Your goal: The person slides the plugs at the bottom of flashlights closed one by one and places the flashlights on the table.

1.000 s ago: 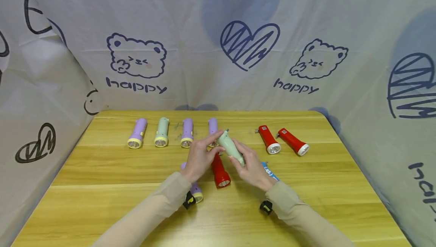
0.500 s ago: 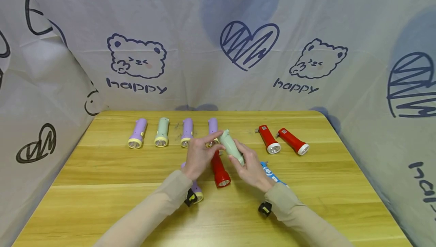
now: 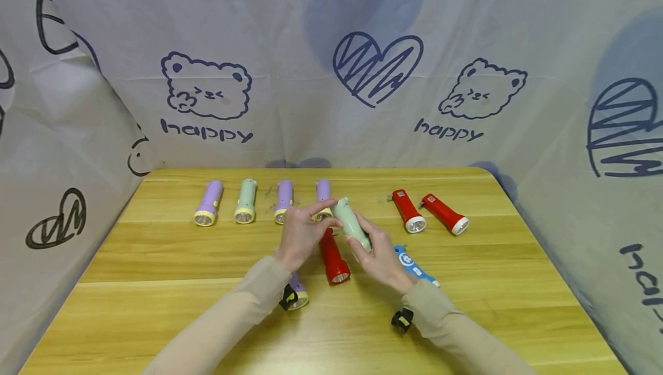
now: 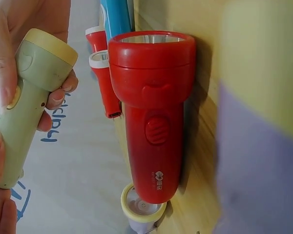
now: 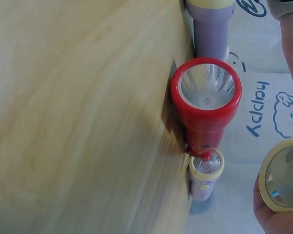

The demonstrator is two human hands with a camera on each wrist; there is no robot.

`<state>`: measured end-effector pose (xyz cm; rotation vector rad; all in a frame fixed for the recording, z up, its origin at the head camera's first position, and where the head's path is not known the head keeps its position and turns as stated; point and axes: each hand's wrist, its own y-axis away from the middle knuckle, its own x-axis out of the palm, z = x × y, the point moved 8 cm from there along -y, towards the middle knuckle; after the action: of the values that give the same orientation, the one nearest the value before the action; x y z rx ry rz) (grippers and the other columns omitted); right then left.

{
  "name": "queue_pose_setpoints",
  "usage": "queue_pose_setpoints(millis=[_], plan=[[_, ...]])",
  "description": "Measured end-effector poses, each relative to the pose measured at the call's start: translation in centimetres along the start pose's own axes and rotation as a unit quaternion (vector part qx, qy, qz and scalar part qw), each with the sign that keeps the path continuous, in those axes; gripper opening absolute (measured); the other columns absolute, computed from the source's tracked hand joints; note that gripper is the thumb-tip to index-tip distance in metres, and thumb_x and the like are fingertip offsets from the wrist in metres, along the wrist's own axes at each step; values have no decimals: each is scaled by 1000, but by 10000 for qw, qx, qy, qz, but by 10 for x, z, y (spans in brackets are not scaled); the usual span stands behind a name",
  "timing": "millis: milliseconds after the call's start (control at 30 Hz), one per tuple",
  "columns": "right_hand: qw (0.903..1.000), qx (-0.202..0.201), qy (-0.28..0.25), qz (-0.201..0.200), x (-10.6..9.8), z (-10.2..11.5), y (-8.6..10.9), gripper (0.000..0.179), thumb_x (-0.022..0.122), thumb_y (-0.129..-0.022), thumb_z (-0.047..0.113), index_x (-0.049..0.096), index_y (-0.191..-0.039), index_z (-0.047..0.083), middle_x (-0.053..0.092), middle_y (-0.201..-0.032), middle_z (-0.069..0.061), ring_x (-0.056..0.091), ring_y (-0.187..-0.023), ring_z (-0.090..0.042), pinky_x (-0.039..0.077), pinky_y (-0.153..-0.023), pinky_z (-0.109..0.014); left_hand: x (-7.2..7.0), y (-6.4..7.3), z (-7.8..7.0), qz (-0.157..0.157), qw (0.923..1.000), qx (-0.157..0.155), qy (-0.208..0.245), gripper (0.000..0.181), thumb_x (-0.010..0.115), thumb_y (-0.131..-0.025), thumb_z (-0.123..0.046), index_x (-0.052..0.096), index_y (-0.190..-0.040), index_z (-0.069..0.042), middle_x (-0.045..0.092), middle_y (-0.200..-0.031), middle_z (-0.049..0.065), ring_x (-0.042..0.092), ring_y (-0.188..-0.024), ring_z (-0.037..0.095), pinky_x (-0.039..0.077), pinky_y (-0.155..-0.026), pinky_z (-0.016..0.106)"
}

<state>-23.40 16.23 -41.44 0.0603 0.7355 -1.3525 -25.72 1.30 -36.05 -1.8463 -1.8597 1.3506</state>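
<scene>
Currently the left hand (image 3: 303,234) pinches the green flashlight (image 3: 350,224) near its tail while the right hand (image 3: 380,254) grips its head, above the surface (image 3: 129,283); probably a checking step, next needing steady thumb pressure.

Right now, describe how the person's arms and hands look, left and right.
The left hand and right hand are bare. The left sleeve and right sleeve are plain beige, reaching to the wrists. Each wrist has a small black device with a yellow mark: left device, right device.
</scene>
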Motion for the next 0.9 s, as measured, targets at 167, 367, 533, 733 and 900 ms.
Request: queue_pose_setpoints(millis=[167, 367, 533, 733, 900], plan=[[9999, 116, 24, 25, -3, -3, 0, 58, 60, -100, 9, 37, -151, -7, 61, -132, -28, 63, -93, -26, 56, -75, -25, -1, -4, -1, 103, 9999, 70, 17, 42, 89, -70, -13, 77, -107, 1, 77, -101, 18, 35, -45, 2, 33, -44, 12], [9999, 96, 133, -17, -7, -4, 1, 59, 61, -100, 10, 38, -151, -7, 61, -135, -27, 63, -99, -29, 56, -81, -30, 3, -5, 2, 371, 9993, -93, 9, 48, 89, -72, -15, 75, -115, -1, 76, -109, 18, 30, -42, -3, 33, -41, 14], [9998, 26, 172, -7, -6, -5, 1, 58, 61, -100, 9, 38, -150, -9, 58, -140, -27, 63, -103, -31, 57, -84, -36, 7, -3, 5, 621, 9979, -174, -12, 48, 87, -75, -16, 73, -119, -1, 74, -116, 17, 27, -43, -4, 36, -43, 14], [9997, -30, 233, -22, -7, -3, 1, 59, 62, -99, 9, 39, -150, -8, 58, -141, -27, 63, -105, -31, 57, -86, -42, 8, -2, 6, 699, 9974, -174, -27, 47, 85, -77, -18, 72, -119, 0, 73, -116, 18, 26, -42, -4, 36, -42, 15], [9998, -31, 206, -17, -5, -3, 0, 58, 61, -99, 8, 39, -150, -8, 59, -138, -27, 64, -102, -31, 58, -84, -39, 9, -1, 8, 633, 9978, -185, 107, 46, 85, -77, -16, 73, -118, 2, 74, -113, 20, 29, -42, -4, 36, -41, 14]])
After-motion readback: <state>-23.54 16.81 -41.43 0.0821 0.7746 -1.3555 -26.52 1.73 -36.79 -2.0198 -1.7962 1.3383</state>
